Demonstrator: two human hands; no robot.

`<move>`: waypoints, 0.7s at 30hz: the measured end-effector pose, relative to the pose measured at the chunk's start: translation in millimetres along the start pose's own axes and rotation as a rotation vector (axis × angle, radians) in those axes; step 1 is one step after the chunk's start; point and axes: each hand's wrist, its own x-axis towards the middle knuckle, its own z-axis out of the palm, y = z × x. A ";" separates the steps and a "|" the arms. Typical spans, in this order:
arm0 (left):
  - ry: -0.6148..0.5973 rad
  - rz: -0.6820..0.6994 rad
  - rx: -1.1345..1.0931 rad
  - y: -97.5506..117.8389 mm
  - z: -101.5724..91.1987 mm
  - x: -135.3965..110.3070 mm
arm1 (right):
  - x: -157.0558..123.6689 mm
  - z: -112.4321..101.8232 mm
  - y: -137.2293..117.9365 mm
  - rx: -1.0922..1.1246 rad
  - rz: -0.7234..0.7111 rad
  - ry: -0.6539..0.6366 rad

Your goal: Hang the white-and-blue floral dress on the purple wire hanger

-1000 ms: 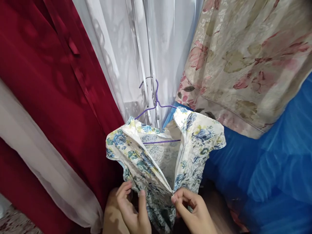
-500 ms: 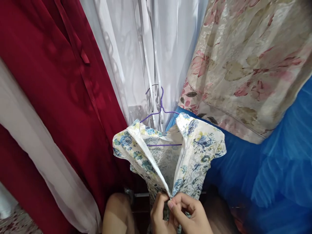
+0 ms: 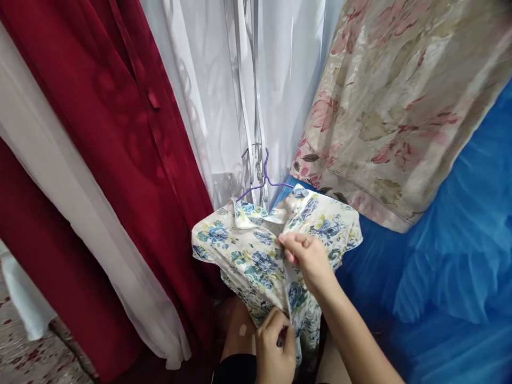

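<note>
A small white dress with blue and yellow flowers (image 3: 248,250) hangs on a purple wire hanger (image 3: 264,178) among other garments. My right hand (image 3: 304,256) is pinched on the zipper pull high on the dress, near the collar. Below it, my left hand (image 3: 276,349) is closed on the dress fabric at the bottom of the zipper line. The back opening now looks nearly closed.
A dark red gown (image 3: 104,160) with a white sash (image 3: 72,213) hangs at the left. Sheer white fabric (image 3: 224,90) hangs behind the dress. A cream floral garment (image 3: 400,106) and blue tulle (image 3: 440,266) fill the right. Speckled floor (image 3: 24,357) shows at the lower left.
My right hand has travelled up the dress from the bottom of the opening to near the collar, and the open back has closed. My left hand stays low, gripping the fabric.
</note>
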 end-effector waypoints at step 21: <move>0.065 0.395 0.075 91.0 -93.9 192.7 | 24.1 3.5 -24.4 -0.221 -0.325 -0.029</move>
